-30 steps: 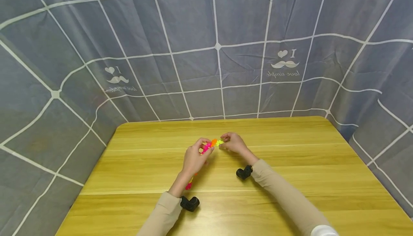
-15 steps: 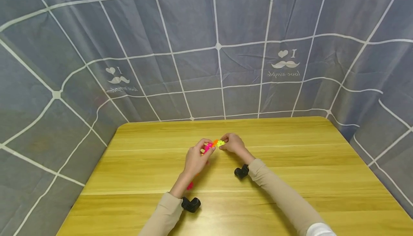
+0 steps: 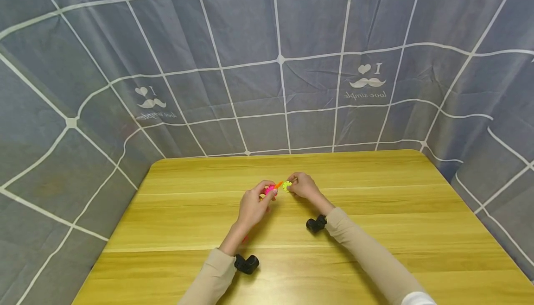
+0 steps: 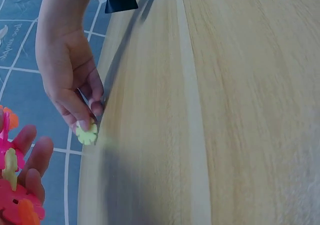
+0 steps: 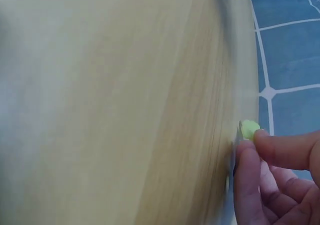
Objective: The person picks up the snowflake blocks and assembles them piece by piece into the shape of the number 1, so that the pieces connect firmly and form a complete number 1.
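My left hand (image 3: 252,205) grips a chain of notched plastic snowflake discs. An orange disc (image 3: 278,185) stands edge-on at the chain's far end, beside a pink disc (image 3: 270,190). More pieces, including a pale yellow disc (image 4: 10,167) and a red-pink disc (image 4: 15,204), show by the left fingers in the left wrist view. Part of the chain hangs hidden behind the left wrist. My right hand (image 3: 303,186) pinches a yellow-green disc (image 3: 287,186) between thumb and fingertips. That disc faces the head camera, close to the orange one.
Both hands are over a wooden table (image 3: 375,231). A grey curtain (image 3: 313,87) with white lines hangs behind its far edge and along the sides. Black wrist cameras (image 3: 247,264) sit on both forearms.
The yellow-green disc has turned to show its round face and shifted slightly right, away from the orange disc. The orange disc now looks edge-on. Less of the chain's lower end shows beside the left wrist.
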Tool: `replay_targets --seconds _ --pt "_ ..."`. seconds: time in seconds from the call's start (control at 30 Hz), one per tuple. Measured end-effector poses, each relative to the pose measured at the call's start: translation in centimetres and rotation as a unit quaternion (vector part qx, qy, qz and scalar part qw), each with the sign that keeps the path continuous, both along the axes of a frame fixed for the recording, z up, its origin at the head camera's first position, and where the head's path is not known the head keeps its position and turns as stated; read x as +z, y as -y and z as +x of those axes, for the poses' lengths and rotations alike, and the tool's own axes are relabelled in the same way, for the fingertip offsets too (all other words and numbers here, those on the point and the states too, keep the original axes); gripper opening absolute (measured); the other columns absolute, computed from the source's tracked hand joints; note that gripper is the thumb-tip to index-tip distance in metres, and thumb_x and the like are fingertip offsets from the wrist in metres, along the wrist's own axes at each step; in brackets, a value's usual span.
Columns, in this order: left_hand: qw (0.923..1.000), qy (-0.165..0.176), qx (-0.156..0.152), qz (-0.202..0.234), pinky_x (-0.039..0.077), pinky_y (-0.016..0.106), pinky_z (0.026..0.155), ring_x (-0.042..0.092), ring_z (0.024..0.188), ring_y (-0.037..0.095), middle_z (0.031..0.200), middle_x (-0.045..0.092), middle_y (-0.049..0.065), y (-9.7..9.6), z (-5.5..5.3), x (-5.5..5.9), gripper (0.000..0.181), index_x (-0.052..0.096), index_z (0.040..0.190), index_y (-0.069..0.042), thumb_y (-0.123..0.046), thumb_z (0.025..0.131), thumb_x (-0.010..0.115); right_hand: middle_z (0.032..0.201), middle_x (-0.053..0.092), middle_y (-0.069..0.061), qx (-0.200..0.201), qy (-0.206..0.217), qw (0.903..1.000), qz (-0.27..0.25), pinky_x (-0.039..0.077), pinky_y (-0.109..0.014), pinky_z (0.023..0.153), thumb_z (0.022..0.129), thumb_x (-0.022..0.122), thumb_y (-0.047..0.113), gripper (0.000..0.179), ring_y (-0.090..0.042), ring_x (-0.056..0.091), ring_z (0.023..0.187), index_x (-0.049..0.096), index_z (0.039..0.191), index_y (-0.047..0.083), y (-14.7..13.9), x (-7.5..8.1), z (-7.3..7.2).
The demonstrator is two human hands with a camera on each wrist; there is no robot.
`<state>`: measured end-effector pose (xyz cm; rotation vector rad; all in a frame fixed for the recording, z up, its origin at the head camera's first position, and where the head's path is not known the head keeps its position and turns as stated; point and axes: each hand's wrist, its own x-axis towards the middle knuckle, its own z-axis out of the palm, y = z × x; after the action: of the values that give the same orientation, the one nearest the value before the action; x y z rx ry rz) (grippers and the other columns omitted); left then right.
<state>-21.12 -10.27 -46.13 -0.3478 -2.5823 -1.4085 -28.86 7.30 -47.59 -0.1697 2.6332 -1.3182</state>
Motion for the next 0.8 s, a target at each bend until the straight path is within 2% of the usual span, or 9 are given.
replay_targets --seconds 0.27,0.43,0.57,0.8 --pt "0.9999 0.014 -0.004 0.001 0.036 0.02 0.038 0.063 0.047 0.023 0.081 0.071 0.002 -0.2 0.1 0.0 0.023 0.062 0.115 -0.015 -0.03 0.097 0.057 0.068 0.064 -0.008 0.0 -0.018 0.9998 -0.007 0.045 -0.019 0.046 0.087 0.063 0.002 0.026 -0.01 0.055 0.049 0.064 0.113 -0.001 -0.6 0.6 0.9" --pt "0.9995 0.028 -0.012 0.01 0.037 0.02 0.038 0.063 0.047 0.025 0.083 0.072 0.005 -0.4 0.1 -0.1 0.026 0.059 0.118 -0.013 -0.029 0.098 0.056 0.068 0.064 -0.011 0.01 -0.036 0.9992 -0.013 0.04 -0.019 0.045 0.09 0.059 0.003 0.026 -0.01 0.051 0.045 0.066 0.115 0.004 -1.0 1.3 1.5" --pt "0.9991 0.038 -0.012 0.017 0.04 0.021 0.04 0.064 0.049 0.027 0.083 0.073 0.005 -0.5 0.2 -0.1 0.026 0.059 0.117 -0.012 -0.03 0.097 0.056 0.072 0.065 -0.016 0.006 -0.05 0.9984 -0.025 0.039 -0.02 0.045 0.092 0.059 0.008 0.023 -0.018 0.056 0.049 0.066 0.114 0.004 -1.3 2.1 2.1" --pt "0.999 0.035 -0.011 0.026 0.043 0.022 0.043 0.065 0.049 0.029 0.083 0.073 0.006 -0.8 0.3 -0.1 0.029 0.063 0.115 -0.01 -0.032 0.097 0.056 0.078 0.066 -0.022 -0.01 -0.066 0.9956 -0.065 0.044 -0.02 0.05 0.093 0.06 0.011 0.023 -0.034 0.064 0.064 0.065 0.112 -0.001 -1.8 4.0 3.1"
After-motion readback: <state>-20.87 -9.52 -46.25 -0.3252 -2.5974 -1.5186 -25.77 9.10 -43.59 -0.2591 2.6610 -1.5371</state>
